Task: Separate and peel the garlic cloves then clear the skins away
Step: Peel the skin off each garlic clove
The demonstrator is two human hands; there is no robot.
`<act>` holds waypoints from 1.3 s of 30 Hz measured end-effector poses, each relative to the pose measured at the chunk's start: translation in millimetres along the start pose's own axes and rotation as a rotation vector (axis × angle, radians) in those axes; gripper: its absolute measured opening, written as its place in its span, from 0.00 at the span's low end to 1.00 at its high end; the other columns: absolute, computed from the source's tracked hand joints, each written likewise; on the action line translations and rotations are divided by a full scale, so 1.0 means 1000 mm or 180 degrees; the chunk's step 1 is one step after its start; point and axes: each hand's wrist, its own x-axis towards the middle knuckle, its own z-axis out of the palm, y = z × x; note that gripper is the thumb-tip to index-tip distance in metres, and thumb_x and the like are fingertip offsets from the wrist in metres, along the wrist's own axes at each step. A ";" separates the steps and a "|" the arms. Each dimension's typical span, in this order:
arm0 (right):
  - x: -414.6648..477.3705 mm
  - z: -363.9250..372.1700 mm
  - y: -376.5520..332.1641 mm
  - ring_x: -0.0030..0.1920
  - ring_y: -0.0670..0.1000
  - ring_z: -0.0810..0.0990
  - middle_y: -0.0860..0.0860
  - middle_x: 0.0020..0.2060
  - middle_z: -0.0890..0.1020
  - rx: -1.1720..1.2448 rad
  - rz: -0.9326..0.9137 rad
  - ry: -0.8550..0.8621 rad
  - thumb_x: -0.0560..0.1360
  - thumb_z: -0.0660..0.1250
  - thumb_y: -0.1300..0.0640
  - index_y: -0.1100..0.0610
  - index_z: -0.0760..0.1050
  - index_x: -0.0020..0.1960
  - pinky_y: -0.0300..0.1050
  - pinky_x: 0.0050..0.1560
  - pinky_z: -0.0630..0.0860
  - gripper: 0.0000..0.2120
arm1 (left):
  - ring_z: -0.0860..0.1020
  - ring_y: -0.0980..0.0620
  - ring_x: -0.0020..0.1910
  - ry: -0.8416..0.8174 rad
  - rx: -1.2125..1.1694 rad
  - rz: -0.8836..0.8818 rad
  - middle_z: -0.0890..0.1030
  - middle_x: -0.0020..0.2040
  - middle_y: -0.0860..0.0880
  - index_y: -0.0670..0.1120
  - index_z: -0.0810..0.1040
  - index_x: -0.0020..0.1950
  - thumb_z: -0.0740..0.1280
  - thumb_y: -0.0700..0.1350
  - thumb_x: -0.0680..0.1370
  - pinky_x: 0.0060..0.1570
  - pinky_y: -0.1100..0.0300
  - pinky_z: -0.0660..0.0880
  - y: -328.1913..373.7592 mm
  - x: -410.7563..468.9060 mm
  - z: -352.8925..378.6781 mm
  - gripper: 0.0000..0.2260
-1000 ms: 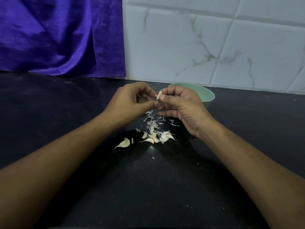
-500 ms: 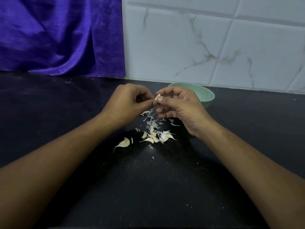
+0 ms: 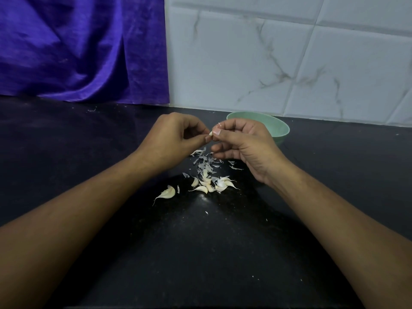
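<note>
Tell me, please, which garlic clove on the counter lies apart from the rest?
The long-tailed clove, lying alone left of the cluster; the others touch or overlap there.

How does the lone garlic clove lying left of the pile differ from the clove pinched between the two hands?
The lone clove lies on the black counter, untouched; the pinched clove is held above it by fingertips of the left hand and right hand. The lone clove shows whole, with a thin skin tail; the pinched clove shows only a small tip. Both are pale cream.
</note>
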 end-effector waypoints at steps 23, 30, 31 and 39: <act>0.003 0.003 0.003 0.37 0.52 0.83 0.54 0.39 0.83 0.0430 0.0205 -0.0228 0.79 0.71 0.60 0.62 0.80 0.51 0.51 0.47 0.85 0.05 | 0.79 0.53 0.32 -0.0191 -0.2239 -0.1564 0.81 0.34 0.46 0.40 0.82 0.42 0.69 0.37 0.78 0.33 0.60 0.81 0.023 -0.002 0.002 0.05; 0.002 0.005 0.006 0.34 0.51 0.83 0.55 0.38 0.81 0.0498 0.0343 -0.0271 0.81 0.68 0.59 0.63 0.78 0.53 0.50 0.44 0.85 0.07 | 0.80 0.52 0.33 -0.0273 -0.2176 -0.1489 0.80 0.35 0.46 0.39 0.83 0.42 0.69 0.37 0.77 0.33 0.59 0.81 0.023 -0.001 0.001 0.05; 0.002 0.004 0.006 0.35 0.51 0.84 0.56 0.39 0.82 0.0496 0.0308 -0.0258 0.81 0.69 0.60 0.63 0.78 0.53 0.49 0.43 0.85 0.05 | 0.80 0.52 0.33 -0.0304 -0.2154 -0.1486 0.81 0.35 0.45 0.40 0.83 0.42 0.69 0.37 0.77 0.34 0.58 0.82 0.022 -0.002 0.002 0.05; 0.002 0.002 0.006 0.39 0.54 0.85 0.57 0.44 0.85 0.0192 0.0045 -0.0340 0.80 0.70 0.63 0.63 0.80 0.54 0.50 0.44 0.86 0.05 | 0.80 0.52 0.34 -0.0303 -0.2073 -0.1461 0.81 0.35 0.46 0.39 0.82 0.45 0.68 0.37 0.78 0.35 0.58 0.82 0.018 0.000 0.000 0.04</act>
